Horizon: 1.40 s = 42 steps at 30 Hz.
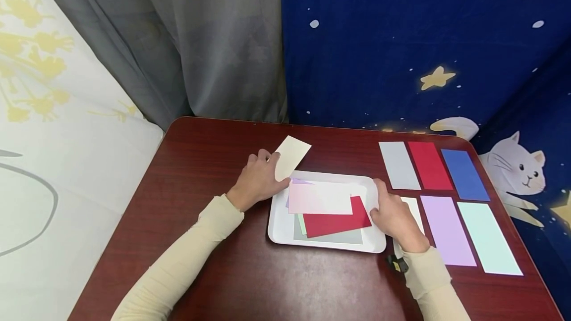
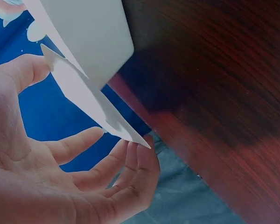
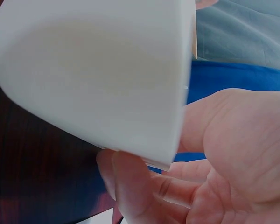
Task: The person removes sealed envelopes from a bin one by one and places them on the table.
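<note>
My left hand (image 1: pixel 259 180) holds a cream paper card (image 1: pixel 292 155) between thumb and fingers, above the back left corner of a white tray (image 1: pixel 277 234). In the left wrist view the card (image 2: pixel 86 95) is seen nearly edge-on, gripped at both ends. My right hand (image 1: pixel 394 214) grips the tray's right end. The right wrist view shows its fingers (image 3: pixel 133 179) under the tray's edge (image 3: pixel 107 70). Inside the tray lie overlapping cards: a pale pink one (image 1: pixel 318 199) on top, a red one (image 1: pixel 334 224), a grey one (image 1: pixel 352 238), plus slivers of green and lilac.
Cards lie in two rows on the right of the brown table (image 1: pixel 200 137): light grey (image 1: pixel 399 165), red (image 1: pixel 429 165), blue (image 1: pixel 465 175), then cream (image 1: pixel 412 207), lilac (image 1: pixel 447 229) and mint (image 1: pixel 490 237). Curtains (image 1: pixel 232 38) hang behind. The right forearm partly covers the cream card.
</note>
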{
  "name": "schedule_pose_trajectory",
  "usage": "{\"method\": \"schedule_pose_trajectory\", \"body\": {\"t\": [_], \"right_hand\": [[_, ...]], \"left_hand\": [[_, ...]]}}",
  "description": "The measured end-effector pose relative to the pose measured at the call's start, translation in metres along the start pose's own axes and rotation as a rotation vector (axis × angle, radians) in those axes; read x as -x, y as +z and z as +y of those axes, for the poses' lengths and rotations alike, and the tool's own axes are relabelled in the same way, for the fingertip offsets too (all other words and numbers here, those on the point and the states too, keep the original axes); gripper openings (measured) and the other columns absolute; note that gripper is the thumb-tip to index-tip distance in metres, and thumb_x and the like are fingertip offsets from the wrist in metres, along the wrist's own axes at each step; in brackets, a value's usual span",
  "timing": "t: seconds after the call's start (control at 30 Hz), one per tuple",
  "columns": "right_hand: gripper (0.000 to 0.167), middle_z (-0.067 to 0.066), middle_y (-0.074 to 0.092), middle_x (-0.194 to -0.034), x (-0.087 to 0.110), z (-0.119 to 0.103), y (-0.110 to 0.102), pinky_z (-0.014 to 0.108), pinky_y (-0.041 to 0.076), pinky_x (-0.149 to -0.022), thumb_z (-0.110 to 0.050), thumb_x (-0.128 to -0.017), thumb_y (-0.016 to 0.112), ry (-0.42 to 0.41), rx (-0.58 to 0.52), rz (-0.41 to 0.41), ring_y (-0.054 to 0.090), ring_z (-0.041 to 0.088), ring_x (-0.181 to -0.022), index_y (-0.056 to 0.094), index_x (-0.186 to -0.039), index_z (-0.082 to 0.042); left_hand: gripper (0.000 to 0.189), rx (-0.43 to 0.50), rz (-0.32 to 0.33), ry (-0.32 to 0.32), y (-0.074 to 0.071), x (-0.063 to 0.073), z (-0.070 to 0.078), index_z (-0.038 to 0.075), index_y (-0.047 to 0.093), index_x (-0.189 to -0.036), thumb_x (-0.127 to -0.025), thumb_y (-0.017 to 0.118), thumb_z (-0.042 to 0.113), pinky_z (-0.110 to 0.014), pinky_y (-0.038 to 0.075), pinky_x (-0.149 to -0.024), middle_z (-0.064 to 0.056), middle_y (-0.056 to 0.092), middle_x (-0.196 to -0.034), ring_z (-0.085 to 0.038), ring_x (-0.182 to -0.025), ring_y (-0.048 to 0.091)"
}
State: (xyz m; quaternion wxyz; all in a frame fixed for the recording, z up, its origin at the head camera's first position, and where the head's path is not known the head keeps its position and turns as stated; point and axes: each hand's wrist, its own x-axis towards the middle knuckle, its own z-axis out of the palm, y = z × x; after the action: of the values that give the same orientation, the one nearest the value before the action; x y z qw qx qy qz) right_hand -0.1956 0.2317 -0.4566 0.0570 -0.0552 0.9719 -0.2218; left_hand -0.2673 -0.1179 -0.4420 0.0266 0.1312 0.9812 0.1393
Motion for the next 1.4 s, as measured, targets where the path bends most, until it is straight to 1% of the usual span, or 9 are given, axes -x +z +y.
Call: {"method": "schedule_pose_trajectory", "body": {"t": [0.23, 0.53, 0.63, 0.73, 0.97, 1.07, 1.2, 1.4], "right_hand": [[0.076, 0.030, 0.071, -0.092, 0.000, 0.001, 0.000, 0.056, 0.057, -0.064, 0.002, -0.091, 0.066, 0.003, -0.005, -0.002, 0.070, 0.036, -0.066, 0.032, -0.159, 0.009], [0.075, 0.029, 0.071, -0.090, 0.000, 0.002, -0.001, 0.057, 0.056, -0.065, 0.002, -0.091, 0.066, -0.003, -0.004, 0.003, 0.070, 0.037, -0.066, 0.032, -0.158, 0.008], [0.076, 0.028, 0.070, -0.088, 0.000, 0.002, -0.001, 0.057, 0.056, -0.064, 0.002, -0.091, 0.066, -0.006, -0.001, 0.002, 0.069, 0.036, -0.066, 0.032, -0.158, 0.008], [0.075, 0.029, 0.071, -0.090, 0.000, 0.002, -0.001, 0.057, 0.056, -0.065, 0.002, -0.091, 0.066, -0.003, 0.001, -0.003, 0.070, 0.036, -0.067, 0.032, -0.158, 0.007], [0.075, 0.030, 0.071, -0.092, 0.000, 0.002, 0.000, 0.058, 0.057, -0.067, 0.001, -0.091, 0.067, 0.000, 0.007, -0.005, 0.070, 0.038, -0.068, 0.032, -0.158, 0.008], [0.076, 0.030, 0.071, -0.091, 0.000, 0.002, 0.000, 0.058, 0.056, -0.066, 0.001, -0.091, 0.067, 0.000, 0.008, -0.003, 0.070, 0.037, -0.067, 0.032, -0.158, 0.008], [0.076, 0.028, 0.071, -0.089, 0.000, 0.002, 0.001, 0.056, 0.056, -0.065, 0.002, -0.091, 0.067, 0.000, 0.007, -0.001, 0.070, 0.036, -0.067, 0.032, -0.158, 0.008], [0.076, 0.026, 0.070, -0.087, 0.000, 0.001, 0.001, 0.054, 0.056, -0.064, 0.002, -0.092, 0.068, 0.010, 0.000, -0.009, 0.070, 0.034, -0.066, 0.031, -0.159, 0.008]], "left_hand": [[0.083, 0.016, 0.019, -0.022, 0.000, -0.002, -0.007, 0.001, 0.051, -0.157, -0.096, 0.074, 0.052, -0.054, 0.063, -0.089, -0.027, 0.054, -0.145, -0.046, -0.122, 0.057], [0.081, 0.053, 0.052, -0.052, 0.002, -0.005, -0.019, -0.001, 0.051, -0.156, -0.098, 0.071, 0.052, -0.058, 0.061, -0.089, -0.030, 0.054, -0.144, -0.049, -0.123, 0.056], [0.082, 0.053, 0.053, -0.060, 0.005, -0.007, -0.024, -0.002, 0.050, -0.156, -0.098, 0.071, 0.051, -0.058, 0.061, -0.087, -0.031, 0.053, -0.144, -0.050, -0.122, 0.056], [0.083, 0.057, 0.046, -0.077, 0.007, -0.008, -0.028, -0.003, 0.049, -0.157, -0.098, 0.069, 0.052, -0.059, 0.061, -0.086, -0.033, 0.052, -0.145, -0.050, -0.120, 0.055], [0.084, 0.072, 0.018, -0.123, 0.009, -0.011, -0.033, -0.004, 0.045, -0.161, -0.102, 0.063, 0.054, -0.062, 0.059, -0.090, -0.034, 0.049, -0.148, -0.051, -0.124, 0.053], [0.084, 0.067, 0.020, -0.133, 0.010, -0.010, -0.035, -0.006, 0.046, -0.160, -0.102, 0.063, 0.053, -0.062, 0.060, -0.089, -0.036, 0.049, -0.146, -0.053, -0.124, 0.053], [0.084, 0.064, 0.023, -0.147, 0.011, -0.010, -0.037, -0.008, 0.048, -0.158, -0.100, 0.065, 0.051, -0.062, 0.060, -0.086, -0.037, 0.051, -0.139, -0.054, -0.120, 0.055], [0.081, 0.041, 0.030, -0.164, 0.017, -0.010, -0.040, -0.009, 0.052, -0.153, -0.100, 0.065, 0.050, -0.063, 0.061, -0.082, -0.037, 0.052, -0.132, -0.055, -0.116, 0.056]]}}
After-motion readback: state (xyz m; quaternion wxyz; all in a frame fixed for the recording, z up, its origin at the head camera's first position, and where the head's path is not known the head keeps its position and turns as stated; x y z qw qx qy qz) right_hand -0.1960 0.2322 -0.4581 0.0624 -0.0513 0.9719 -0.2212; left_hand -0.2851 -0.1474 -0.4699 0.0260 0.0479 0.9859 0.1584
